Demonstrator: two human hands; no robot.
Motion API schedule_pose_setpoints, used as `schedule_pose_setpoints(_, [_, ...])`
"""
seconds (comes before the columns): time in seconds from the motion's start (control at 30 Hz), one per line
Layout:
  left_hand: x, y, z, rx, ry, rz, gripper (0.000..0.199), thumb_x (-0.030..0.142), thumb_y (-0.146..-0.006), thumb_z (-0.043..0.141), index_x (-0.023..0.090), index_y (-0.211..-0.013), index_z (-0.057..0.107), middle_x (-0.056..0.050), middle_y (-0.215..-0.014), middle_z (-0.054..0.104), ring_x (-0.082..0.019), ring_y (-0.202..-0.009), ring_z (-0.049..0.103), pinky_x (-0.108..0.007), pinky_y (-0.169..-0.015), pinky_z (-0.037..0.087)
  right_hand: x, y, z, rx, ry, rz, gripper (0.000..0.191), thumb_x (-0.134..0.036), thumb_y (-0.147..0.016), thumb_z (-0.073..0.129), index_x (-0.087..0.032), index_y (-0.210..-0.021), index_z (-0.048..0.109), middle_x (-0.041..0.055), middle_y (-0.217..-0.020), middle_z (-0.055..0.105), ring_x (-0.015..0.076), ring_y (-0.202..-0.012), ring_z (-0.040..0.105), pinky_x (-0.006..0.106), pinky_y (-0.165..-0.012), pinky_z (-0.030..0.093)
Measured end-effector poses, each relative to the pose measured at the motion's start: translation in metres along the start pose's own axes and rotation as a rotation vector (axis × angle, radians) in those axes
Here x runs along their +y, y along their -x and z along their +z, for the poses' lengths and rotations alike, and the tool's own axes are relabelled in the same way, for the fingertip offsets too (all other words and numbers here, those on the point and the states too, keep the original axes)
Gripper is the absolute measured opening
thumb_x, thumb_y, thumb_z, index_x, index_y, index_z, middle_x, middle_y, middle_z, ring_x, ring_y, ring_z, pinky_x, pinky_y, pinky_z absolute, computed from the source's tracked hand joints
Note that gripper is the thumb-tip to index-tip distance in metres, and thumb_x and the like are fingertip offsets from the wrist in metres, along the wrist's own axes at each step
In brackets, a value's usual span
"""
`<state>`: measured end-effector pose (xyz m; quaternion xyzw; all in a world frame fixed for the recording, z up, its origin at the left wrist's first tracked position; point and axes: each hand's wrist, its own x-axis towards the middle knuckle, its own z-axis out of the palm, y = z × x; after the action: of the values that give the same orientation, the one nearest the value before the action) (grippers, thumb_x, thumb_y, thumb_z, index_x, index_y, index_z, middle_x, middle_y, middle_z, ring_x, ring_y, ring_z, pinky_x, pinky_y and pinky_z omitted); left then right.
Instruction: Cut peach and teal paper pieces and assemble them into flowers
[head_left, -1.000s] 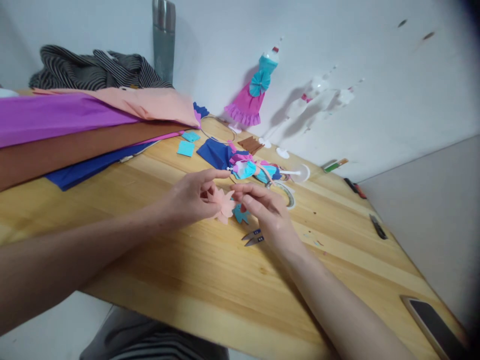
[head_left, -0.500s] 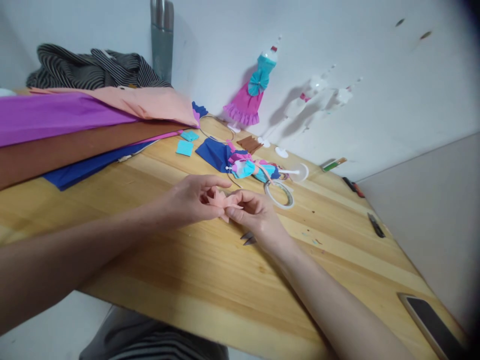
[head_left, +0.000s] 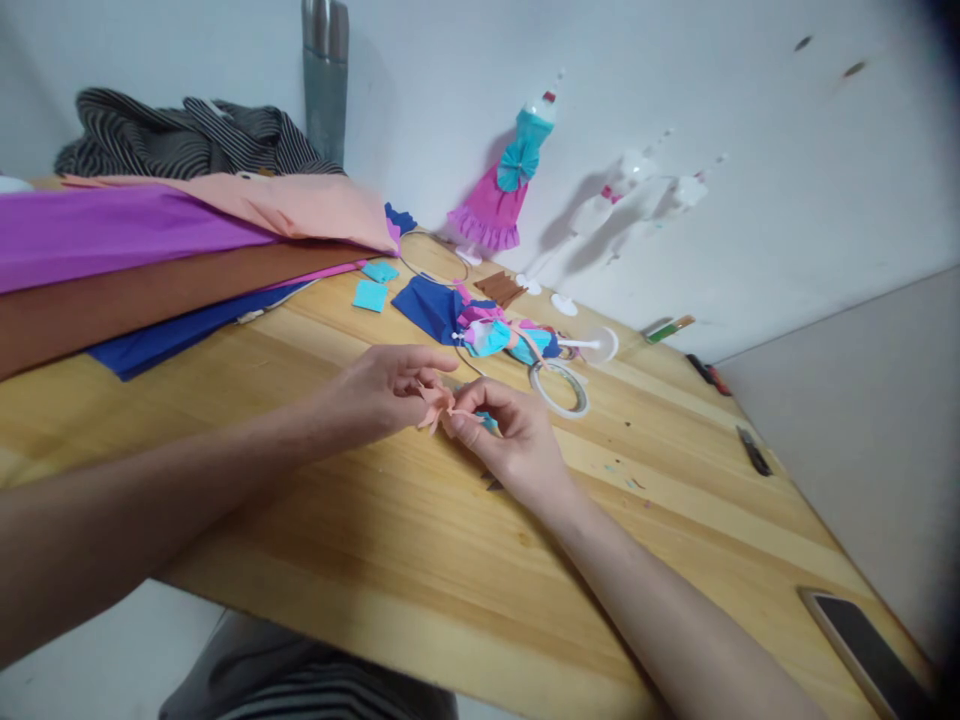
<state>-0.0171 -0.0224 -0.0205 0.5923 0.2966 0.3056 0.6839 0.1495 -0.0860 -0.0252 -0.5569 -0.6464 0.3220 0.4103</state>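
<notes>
Between my two hands is a small crumpled piece of peach crepe paper (head_left: 438,408), its edges pointed like petals. My left hand (head_left: 390,388) pinches its left side, with the index finger stretched out above it. The thumb and fingers of my right hand (head_left: 510,425) are closed on its right side. A bit of turquoise paper (head_left: 488,422) shows behind my right fingers. Dark blade tips (head_left: 493,482) lie under my right wrist, mostly hidden. Just beyond my hands, a small doll-like figure in pink, blue and turquoise paper (head_left: 506,335) lies on its side.
A roll of white tape (head_left: 559,388) is right of my hands. Turquoise squares (head_left: 370,295) and folded blue paper (head_left: 424,308) lie farther back. Large paper sheets (head_left: 150,235) cover the left. A dressed form (head_left: 504,185) stands by the wall. A phone (head_left: 862,645) is at right.
The peach paper has turned and now looks narrower, with its petal-like edges shifted. My right fingers have moved slightly inward, and turquoise paper now shows behind them.
</notes>
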Motion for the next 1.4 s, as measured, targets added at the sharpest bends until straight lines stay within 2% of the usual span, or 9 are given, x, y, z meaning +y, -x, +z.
schedule_pose_setpoints(0.13, [0.001, 0.0, -0.002, -0.055, -0.014, 0.03, 0.042, 0.012, -0.062, 0.061, 0.012, -0.104, 0.065, 0.002, -0.063, 0.062, -0.012, -0.062, 0.06, -0.027, -0.066, 0.047, 0.001, -0.001, -0.001, 0.04, -0.005, -0.021, 0.013, -0.029, -0.077, 0.064, -0.019, -0.08, 0.057, 0.0024, -0.074, 0.062, 0.016, -0.068, 0.055, 0.031, -0.068, 0.043])
schedule_pose_setpoints(0.27, [-0.002, -0.002, -0.004, -0.056, -0.014, 0.018, 0.042, 0.013, -0.062, 0.062, 0.013, -0.103, 0.067, 0.002, -0.065, 0.063, -0.012, -0.062, 0.06, -0.024, -0.063, 0.047, -0.001, -0.001, -0.001, 0.009, -0.021, -0.001, 0.027, -0.03, -0.074, 0.066, -0.019, -0.097, 0.056, 0.004, -0.084, 0.065, 0.0177, -0.073, 0.058, 0.032, -0.068, 0.044])
schedule_pose_setpoints(0.63, [-0.003, -0.001, -0.002, -0.103, -0.007, 0.03, 0.06, 0.012, -0.059, 0.064, 0.013, -0.118, 0.056, 0.003, -0.065, 0.062, -0.013, -0.061, 0.061, -0.029, -0.067, 0.047, 0.002, -0.002, 0.003, -0.007, 0.004, 0.045, 0.016, -0.027, -0.073, 0.062, -0.02, -0.065, 0.05, 0.0003, -0.061, 0.058, 0.0145, -0.057, 0.049, 0.029, -0.057, 0.037])
schedule_pose_setpoints(0.87, [-0.01, -0.005, -0.005, -0.022, 0.032, 0.031, 0.054, 0.016, -0.057, 0.062, 0.016, -0.11, 0.059, 0.001, -0.074, 0.063, -0.013, -0.066, 0.061, -0.028, -0.067, 0.05, 0.0, 0.002, 0.004, 0.072, 0.221, -0.193, 0.013, -0.02, -0.077, 0.059, -0.02, -0.066, 0.052, 0.0028, -0.071, 0.06, 0.0171, -0.068, 0.056, 0.031, -0.065, 0.043])
schedule_pose_setpoints(1.03, [0.0, -0.004, -0.009, 0.156, -0.134, -0.105, 0.037, 0.033, -0.075, 0.061, 0.012, -0.105, 0.06, 0.002, -0.06, 0.059, -0.011, -0.049, 0.052, -0.022, -0.049, 0.041, 0.008, 0.002, 0.0, 0.21, 0.454, -0.512, 0.009, -0.014, -0.08, 0.054, -0.021, -0.074, 0.056, 0.0069, -0.079, 0.062, 0.0221, -0.082, 0.06, 0.037, -0.073, 0.047])
schedule_pose_setpoints(1.17, [0.0, -0.001, -0.006, -0.088, 0.062, -0.357, 0.047, 0.057, -0.085, 0.046, 0.012, -0.088, 0.06, -0.002, -0.058, 0.062, -0.012, -0.044, 0.052, -0.024, -0.045, 0.039, 0.015, 0.002, -0.001, 0.241, 0.565, -0.705, 0.012, -0.011, -0.08, 0.055, -0.022, -0.081, 0.059, 0.0062, -0.083, 0.064, 0.0239, -0.091, 0.062, 0.041, -0.079, 0.047])
schedule_pose_setpoints(1.23, [-0.003, 0.002, -0.002, -0.169, 0.221, -0.294, 0.038, 0.05, -0.084, 0.053, 0.013, -0.084, 0.06, -0.001, -0.06, 0.061, -0.011, -0.053, 0.055, -0.024, -0.053, 0.042, 0.017, 0.002, -0.001, 0.23, 0.588, -0.754, 0.014, -0.01, -0.081, 0.055, -0.023, -0.084, 0.06, 0.0055, -0.083, 0.065, 0.0239, -0.094, 0.062, 0.041, -0.08, 0.046])
schedule_pose_setpoints(1.3, [-0.006, 0.004, 0.001, -0.159, 0.269, -0.208, 0.027, 0.032, -0.08, 0.06, 0.013, -0.099, 0.059, 0.003, -0.054, 0.058, -0.01, -0.052, 0.052, -0.023, -0.054, 0.04, 0.017, 0.002, 0.0, 0.216, 0.598, -0.786, 0.017, -0.009, -0.083, 0.054, -0.024, -0.086, 0.061, 0.0051, -0.086, 0.067, 0.0233, -0.095, 0.062, 0.04, -0.081, 0.046])
schedule_pose_setpoints(1.4, [-0.006, 0.005, 0.002, -0.043, 0.189, -0.162, 0.052, 0.014, -0.069, 0.062, 0.011, -0.12, 0.05, 0.008, -0.047, 0.054, -0.008, -0.047, 0.047, -0.022, -0.053, 0.036, 0.017, 0.001, -0.001, 0.203, 0.595, -0.818, 0.021, -0.006, -0.082, 0.053, -0.023, -0.092, 0.061, 0.0053, -0.09, 0.068, 0.0224, -0.095, 0.062, 0.04, -0.081, 0.046])
